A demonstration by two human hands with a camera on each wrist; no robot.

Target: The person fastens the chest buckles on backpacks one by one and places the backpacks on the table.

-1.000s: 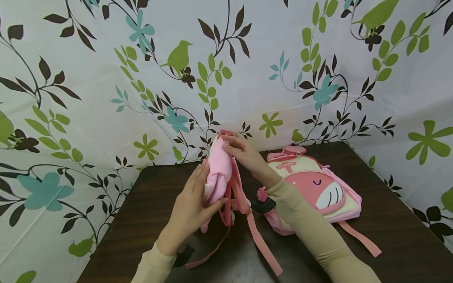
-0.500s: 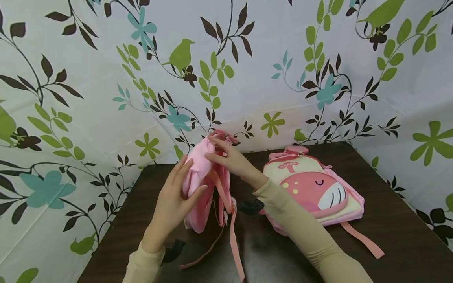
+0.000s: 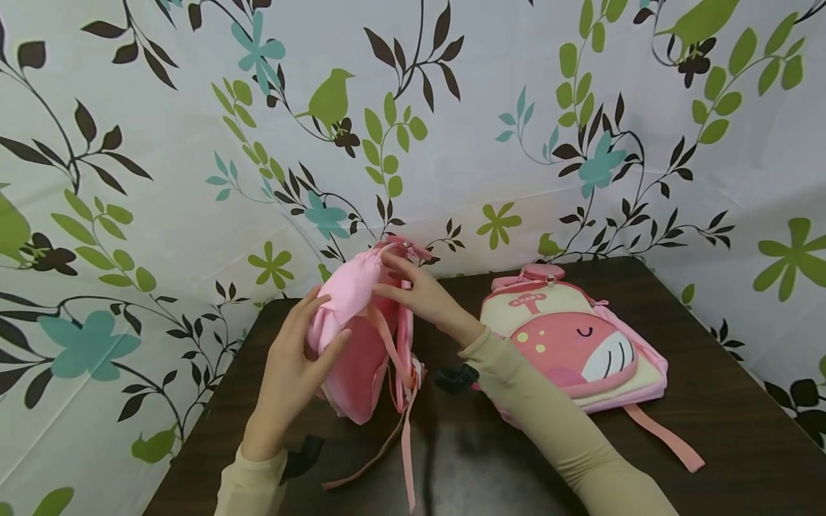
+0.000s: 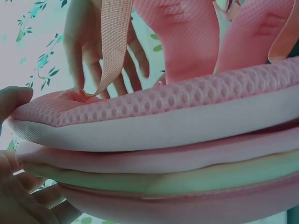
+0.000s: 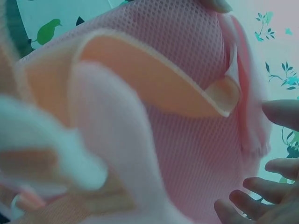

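Observation:
A pink backpack [image 3: 351,287] stands tilted on the table, its side turned up and loose straps hanging. My left hand [image 3: 284,365] holds its left side; in the left wrist view, the thumb [image 4: 16,99] lies on one face and the fingers [image 4: 35,198] reach round the other. At the pack's upper end is my right hand [image 3: 419,290], touching it with fairly straight, spread fingers [image 5: 247,196]. The right wrist view shows the mesh back panel [image 5: 187,158] and an orange strap [image 5: 149,79]. Padded shoulder straps [image 4: 191,37] show in the left wrist view.
A second pink and cream backpack [image 3: 574,344] with a whale face lies on the right, partly behind my right sleeve [image 3: 555,408]. Its strap [image 3: 665,437] trails over the dark wooden table [image 3: 703,373]. A leaf-patterned cloth [image 3: 452,179] hangs behind.
The held backpack has turned and moved left, so more of its back panel shows. Both hands have shifted left with it; the left hand moved furthest. The other backpack stays in place.

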